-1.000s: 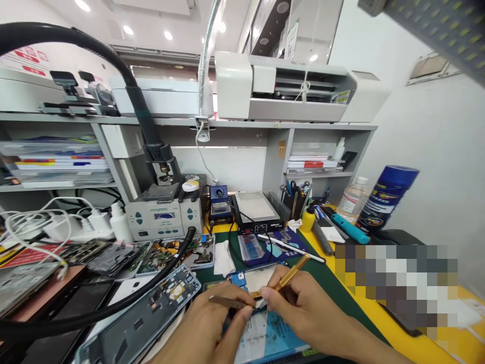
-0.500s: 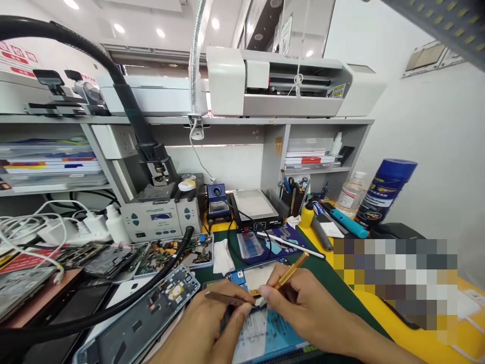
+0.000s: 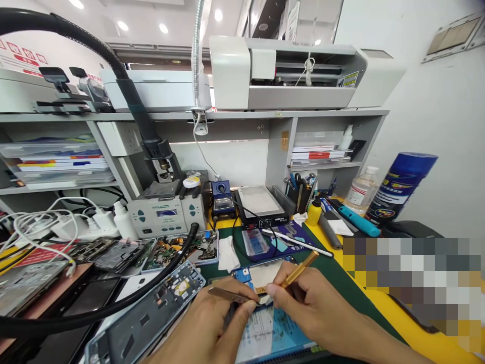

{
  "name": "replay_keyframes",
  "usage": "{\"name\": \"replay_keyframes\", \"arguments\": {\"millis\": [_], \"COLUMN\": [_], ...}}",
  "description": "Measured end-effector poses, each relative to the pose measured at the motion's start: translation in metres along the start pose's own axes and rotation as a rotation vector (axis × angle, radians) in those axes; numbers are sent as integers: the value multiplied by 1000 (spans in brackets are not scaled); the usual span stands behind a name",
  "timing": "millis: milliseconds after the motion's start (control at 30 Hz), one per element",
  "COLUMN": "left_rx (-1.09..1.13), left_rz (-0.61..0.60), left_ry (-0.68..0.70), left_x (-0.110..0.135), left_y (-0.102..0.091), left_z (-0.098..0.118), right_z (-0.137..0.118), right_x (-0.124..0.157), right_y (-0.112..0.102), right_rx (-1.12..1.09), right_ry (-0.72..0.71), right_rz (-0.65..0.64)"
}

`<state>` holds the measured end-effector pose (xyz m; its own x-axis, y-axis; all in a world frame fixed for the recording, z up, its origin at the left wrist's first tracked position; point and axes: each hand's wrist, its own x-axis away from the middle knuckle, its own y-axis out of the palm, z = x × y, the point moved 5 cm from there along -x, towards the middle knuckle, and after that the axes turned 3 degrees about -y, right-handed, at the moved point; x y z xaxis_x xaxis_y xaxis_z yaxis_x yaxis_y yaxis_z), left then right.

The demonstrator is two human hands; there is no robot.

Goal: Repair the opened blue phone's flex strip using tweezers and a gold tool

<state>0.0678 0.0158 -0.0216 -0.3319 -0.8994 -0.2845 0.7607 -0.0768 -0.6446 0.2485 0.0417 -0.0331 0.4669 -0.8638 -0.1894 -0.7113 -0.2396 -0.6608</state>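
Observation:
An opened phone with a blue frame (image 3: pixel 242 274) lies on the mat under both hands. My left hand (image 3: pixel 217 318) is closed around metal tweezers (image 3: pixel 227 294), whose tips reach a small whitish piece at the phone's near end. From the right, my right hand (image 3: pixel 308 301) pinches a slim gold-handled tool (image 3: pixel 301 268), tilted up to the right; its working tip is hidden by the fingers. A gold-coloured flex strip (image 3: pixel 261 290) shows between the two hands. Beneath the phone is a light-blue printed surface (image 3: pixel 278 331).
At left lie a detached phone housing (image 3: pixel 146 311) and a tray of circuit boards (image 3: pixel 182 247), crossed by a black hose (image 3: pixel 151 283). Behind stand a grey soldering station (image 3: pixel 162 216) and a flat heating plate (image 3: pixel 261 205). A blue spray can (image 3: pixel 401 187) stands right.
The view has shifted slightly, so the bench appears farther right. Both hands keep their grips, with only slight movement at the phone's near end.

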Motion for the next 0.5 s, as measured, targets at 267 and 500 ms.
{"name": "replay_keyframes", "arguments": {"millis": [267, 500], "left_rx": [0, -17], "left_rz": [53, 79], "left_ry": [25, 8], "left_x": [4, 5], "left_y": [-1, -3], "left_z": [-6, -7], "right_z": [-4, -1], "right_x": [1, 1], "right_y": [-1, 0], "right_rx": [-27, 8], "right_ry": [-23, -23], "right_rz": [15, 38]}}
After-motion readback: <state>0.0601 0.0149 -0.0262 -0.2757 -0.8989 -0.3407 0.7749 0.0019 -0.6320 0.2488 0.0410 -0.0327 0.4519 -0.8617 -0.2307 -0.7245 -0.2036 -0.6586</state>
